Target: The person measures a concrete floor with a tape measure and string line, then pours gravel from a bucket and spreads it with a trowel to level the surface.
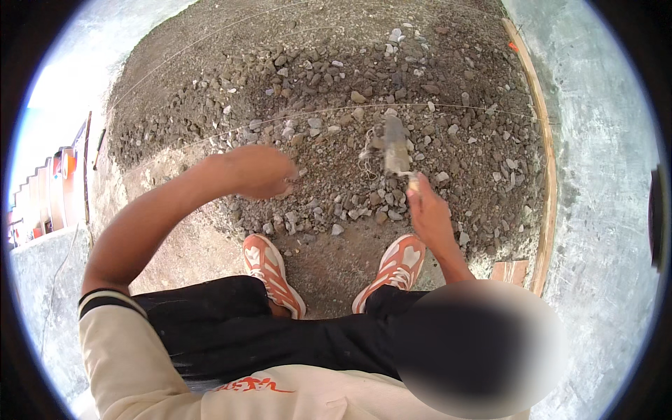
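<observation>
My right hand (429,211) is wrapped round the handle of a trowel (396,147), whose grey, mortar-crusted blade points away from me over the gravel. A loose tangle of pale string (367,155) lies just left of the blade; whether the two touch I cannot tell. My left hand (264,172) hovers above the stones to the left, turned inward, with its fingers blurred and mostly hidden. Broken stones and gravel (322,175) cover the ground beneath both hands.
A thin taut string (308,114) crosses the gravel ahead. Along the right side runs a wooden strip (544,154) beside a grey plastered wall (595,168). My orange-and-white shoes (269,269) stand at the gravel's near edge. A dark upright rod (86,168) is at the left.
</observation>
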{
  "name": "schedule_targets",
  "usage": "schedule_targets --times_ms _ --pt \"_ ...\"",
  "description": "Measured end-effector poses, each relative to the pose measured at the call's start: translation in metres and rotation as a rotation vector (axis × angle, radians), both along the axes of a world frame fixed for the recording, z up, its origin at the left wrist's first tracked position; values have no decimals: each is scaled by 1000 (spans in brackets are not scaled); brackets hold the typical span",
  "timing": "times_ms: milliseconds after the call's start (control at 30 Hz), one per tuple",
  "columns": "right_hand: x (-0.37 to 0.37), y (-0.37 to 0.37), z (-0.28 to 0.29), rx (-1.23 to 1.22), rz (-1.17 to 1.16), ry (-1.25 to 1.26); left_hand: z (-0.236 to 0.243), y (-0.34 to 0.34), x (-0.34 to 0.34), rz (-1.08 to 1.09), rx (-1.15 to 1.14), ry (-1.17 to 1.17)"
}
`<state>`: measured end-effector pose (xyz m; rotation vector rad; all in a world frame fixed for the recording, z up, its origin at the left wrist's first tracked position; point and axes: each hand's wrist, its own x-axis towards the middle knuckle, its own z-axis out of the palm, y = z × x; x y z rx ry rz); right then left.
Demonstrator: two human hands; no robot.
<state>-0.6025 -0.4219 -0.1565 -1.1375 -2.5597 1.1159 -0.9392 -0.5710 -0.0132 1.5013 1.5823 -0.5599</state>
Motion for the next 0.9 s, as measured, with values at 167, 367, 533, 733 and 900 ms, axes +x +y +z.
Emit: schedule_targets --times_ms 167,367,533,733,900 --pt "-35 -45 5 170 343 -174 84 -36 18 -70 141 -64" --pt "9 -5 59 216 544 -213 197 -90 49 37 355 -93" --pt "-53 65 113 33 465 -170 205 -155 61 394 551 -446" --pt "-283 123 72 554 684 -176 190 -171 66 275 597 -174" --pt "-452 109 20 700 588 -209 188 -191 65 442 683 -331"
